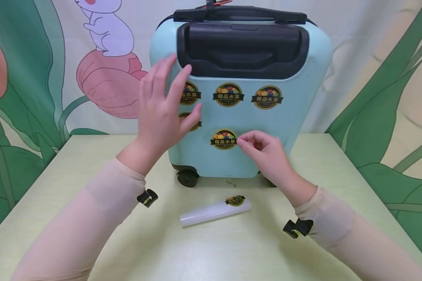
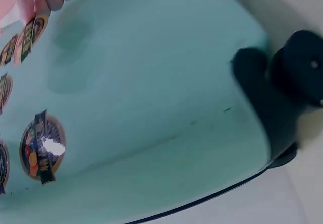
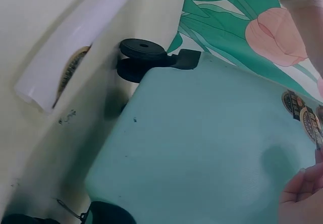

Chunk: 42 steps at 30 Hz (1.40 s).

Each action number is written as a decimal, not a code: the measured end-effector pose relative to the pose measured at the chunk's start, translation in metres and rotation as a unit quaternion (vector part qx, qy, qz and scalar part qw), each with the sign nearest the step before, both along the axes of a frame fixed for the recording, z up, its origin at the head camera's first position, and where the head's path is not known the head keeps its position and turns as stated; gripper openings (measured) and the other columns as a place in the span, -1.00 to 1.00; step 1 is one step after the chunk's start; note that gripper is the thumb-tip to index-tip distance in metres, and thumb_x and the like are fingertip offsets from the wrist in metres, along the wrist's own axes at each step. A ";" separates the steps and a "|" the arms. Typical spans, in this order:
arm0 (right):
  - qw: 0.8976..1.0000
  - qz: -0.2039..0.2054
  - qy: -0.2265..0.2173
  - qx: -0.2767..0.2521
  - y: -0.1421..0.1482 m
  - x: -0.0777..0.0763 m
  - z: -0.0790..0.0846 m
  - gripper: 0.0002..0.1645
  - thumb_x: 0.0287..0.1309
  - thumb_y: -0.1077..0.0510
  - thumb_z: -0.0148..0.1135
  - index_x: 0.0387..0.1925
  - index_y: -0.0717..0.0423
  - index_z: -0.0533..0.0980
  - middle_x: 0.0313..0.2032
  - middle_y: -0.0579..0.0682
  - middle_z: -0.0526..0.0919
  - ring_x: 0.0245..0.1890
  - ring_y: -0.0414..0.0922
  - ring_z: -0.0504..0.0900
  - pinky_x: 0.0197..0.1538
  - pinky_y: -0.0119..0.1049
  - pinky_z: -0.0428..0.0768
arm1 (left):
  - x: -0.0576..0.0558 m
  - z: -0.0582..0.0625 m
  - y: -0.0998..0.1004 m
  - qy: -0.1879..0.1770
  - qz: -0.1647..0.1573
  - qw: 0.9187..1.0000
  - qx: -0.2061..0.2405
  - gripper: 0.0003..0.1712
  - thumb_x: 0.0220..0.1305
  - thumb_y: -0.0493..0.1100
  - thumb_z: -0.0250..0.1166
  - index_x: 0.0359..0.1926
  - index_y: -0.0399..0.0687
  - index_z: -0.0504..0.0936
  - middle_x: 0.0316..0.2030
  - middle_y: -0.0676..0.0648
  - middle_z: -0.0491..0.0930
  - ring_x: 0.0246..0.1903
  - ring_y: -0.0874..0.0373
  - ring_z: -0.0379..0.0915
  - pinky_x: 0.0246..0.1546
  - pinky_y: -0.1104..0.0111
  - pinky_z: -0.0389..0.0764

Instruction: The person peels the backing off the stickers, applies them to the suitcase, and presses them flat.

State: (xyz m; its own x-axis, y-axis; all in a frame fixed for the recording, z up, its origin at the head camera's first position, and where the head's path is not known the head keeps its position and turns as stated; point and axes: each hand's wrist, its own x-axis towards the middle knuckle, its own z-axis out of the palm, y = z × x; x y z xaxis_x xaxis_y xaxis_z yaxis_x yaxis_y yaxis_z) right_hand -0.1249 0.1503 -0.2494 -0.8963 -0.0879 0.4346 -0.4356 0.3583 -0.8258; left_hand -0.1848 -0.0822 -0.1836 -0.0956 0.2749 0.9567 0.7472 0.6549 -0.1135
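Observation:
A pale turquoise suitcase stands upright on the table, its front dotted with round fruit stickers. Between thumb and forefinger my right hand pinches the right edge of one fruit sticker. That sticker stands out from the surface in the left wrist view. Fingers spread, my left hand is by the suitcase's upper left; whether it touches cannot be told. It partly covers two stickers, an upper one and a lower one. Two more, a middle one and a right one, show fully.
On the table in front of the suitcase lies a white roll bearing one fruit sticker. Black wheels support the suitcase. A black handle spans its top. Behind hangs a printed cloth with leaves and flowers.

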 end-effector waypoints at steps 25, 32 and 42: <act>0.996 -0.039 0.064 -0.040 -0.016 -0.014 0.010 -0.82 0.13 0.21 0.27 -0.34 0.30 0.65 -0.67 -0.05 0.40 -0.67 -0.20 0.22 -0.57 -0.40 0.18 | -0.003 0.051 0.001 -0.182 0.125 0.968 -0.118 0.04 0.13 0.32 0.13 0.43 -0.18 -0.02 0.41 -0.12 -0.02 0.40 -0.01 -0.32 0.32 0.01 -0.22; 0.995 -0.049 0.083 -0.020 -0.017 -0.016 0.011 -0.83 0.13 0.22 0.27 -0.34 0.29 0.65 -0.68 -0.06 0.40 -0.69 -0.21 0.22 -0.59 -0.41 0.17 | 0.005 -0.008 -0.005 -0.016 0.019 0.996 -0.091 -0.35 0.18 -0.07 0.20 0.29 -0.14 0.31 0.31 -0.24 0.18 0.36 -0.10 -0.07 0.29 -0.08 -0.20; 0.991 -0.072 0.111 0.002 -0.018 -0.021 0.006 -0.85 0.12 0.22 0.28 -0.37 0.26 0.66 -0.68 -0.04 0.42 -0.67 -0.20 0.26 -0.59 -0.43 0.20 | 0.008 -0.076 -0.013 0.027 0.063 0.984 -0.162 -0.36 0.06 -0.08 0.30 0.23 0.04 0.44 0.30 -0.20 0.21 0.32 -0.12 0.05 0.18 -0.15 -0.03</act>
State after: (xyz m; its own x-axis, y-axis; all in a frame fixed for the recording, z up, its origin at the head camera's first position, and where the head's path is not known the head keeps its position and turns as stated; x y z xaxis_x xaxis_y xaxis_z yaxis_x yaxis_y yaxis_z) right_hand -0.1454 0.1326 -0.2430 -0.7815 0.0318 0.6231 -0.5508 0.4339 -0.7130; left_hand -0.1773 -0.0957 -0.2597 -0.1000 0.5554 0.8255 0.6494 0.6651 -0.3688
